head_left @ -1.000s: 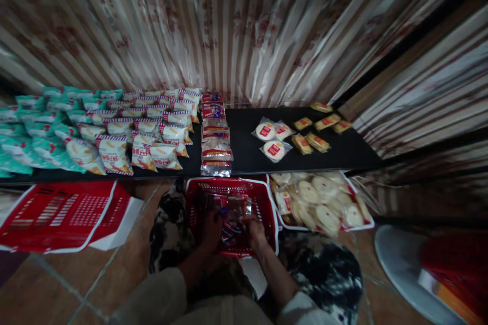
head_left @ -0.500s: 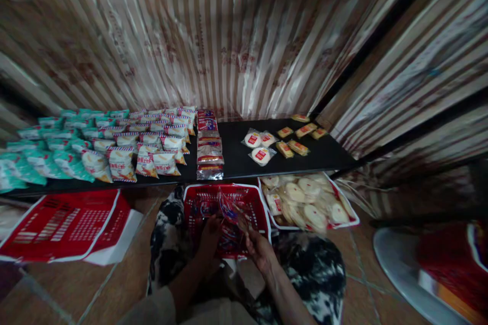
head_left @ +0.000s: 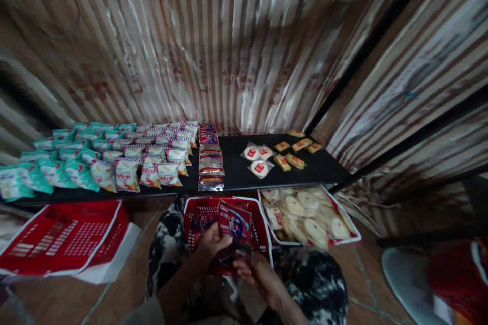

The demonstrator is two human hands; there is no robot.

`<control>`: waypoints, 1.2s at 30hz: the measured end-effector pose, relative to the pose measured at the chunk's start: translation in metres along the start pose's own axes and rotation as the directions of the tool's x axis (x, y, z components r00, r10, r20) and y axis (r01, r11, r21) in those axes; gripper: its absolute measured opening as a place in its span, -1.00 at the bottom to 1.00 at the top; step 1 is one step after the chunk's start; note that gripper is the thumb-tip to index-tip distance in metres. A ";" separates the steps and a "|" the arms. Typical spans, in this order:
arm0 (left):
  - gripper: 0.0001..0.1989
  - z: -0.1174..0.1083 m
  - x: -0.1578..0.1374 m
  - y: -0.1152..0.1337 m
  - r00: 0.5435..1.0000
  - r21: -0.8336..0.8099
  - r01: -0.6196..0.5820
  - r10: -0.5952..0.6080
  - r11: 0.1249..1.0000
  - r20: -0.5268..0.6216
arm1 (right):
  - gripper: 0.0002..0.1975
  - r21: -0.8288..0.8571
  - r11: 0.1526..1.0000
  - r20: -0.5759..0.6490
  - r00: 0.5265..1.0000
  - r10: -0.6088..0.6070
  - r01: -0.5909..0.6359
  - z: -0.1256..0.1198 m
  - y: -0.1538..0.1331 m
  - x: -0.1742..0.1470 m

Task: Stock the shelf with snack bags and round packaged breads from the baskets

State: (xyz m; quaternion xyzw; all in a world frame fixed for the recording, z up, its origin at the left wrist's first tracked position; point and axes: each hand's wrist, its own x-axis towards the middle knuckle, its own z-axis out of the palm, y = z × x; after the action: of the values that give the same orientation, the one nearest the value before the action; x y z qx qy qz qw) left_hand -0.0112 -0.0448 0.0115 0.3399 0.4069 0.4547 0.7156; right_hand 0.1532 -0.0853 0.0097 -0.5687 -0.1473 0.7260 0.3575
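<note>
Two bare hands meet over the packet [head_left: 237, 221]. The left hand [head_left: 214, 241] has thumb and fingers pinched on the packet's left edge. The right hand [head_left: 259, 275], palm turned inward, has bent fingers at the packet's near right corner; whether they grip it or only touch it, one cannot tell. The packet, dark red with a blue figure, is tilted above the middle basket [head_left: 261, 226], its printed side facing the person. More dark packets [head_left: 201, 219] lie inside that basket, blurred.

The person's patterned trousers [head_left: 312, 282] flank the basket. Just right of it is a second basket [head_left: 354, 231], heaped with round pale packs [head_left: 314, 221]; to the left, well apart, another red basket [head_left: 66, 233] lies tilted on the tiled floor [head_left: 133, 269].

Beyond the middle basket runs a black shelf [head_left: 236, 170]. A column of flat packs [head_left: 210, 162] crosses it, near to far. Left of them stand white bags [head_left: 127, 175], then green bags [head_left: 82, 175] farther left. Right lie three round cakes [head_left: 260, 168] and six yellow packs [head_left: 295, 161]. Striped sheeting [head_left: 229, 61] hangs behind.
</note>
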 end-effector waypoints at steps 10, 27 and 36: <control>-0.59 0.023 0.007 0.047 0.992 0.102 -0.089 0.097 0.991 -0.080 | -0.53 0.013 0.942 0.117 0.935 -0.334 0.335 0.013 -0.051 -0.017; -0.68 0.033 0.046 0.121 0.974 0.121 -0.167 0.183 0.978 -0.134 | -0.61 0.056 0.858 0.119 0.850 -0.513 0.510 0.071 -0.142 0.010; -0.69 0.017 0.149 0.164 0.861 0.302 -0.272 0.371 0.914 -0.347 | -0.18 -0.110 0.769 0.126 0.776 -0.618 0.630 0.123 -0.225 0.084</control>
State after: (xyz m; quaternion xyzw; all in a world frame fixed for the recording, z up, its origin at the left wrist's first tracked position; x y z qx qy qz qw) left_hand -0.0189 0.1497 0.1187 0.3888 0.5330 0.5746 0.4843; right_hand 0.1094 0.1537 0.1272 -0.4814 -0.3951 0.5762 0.5293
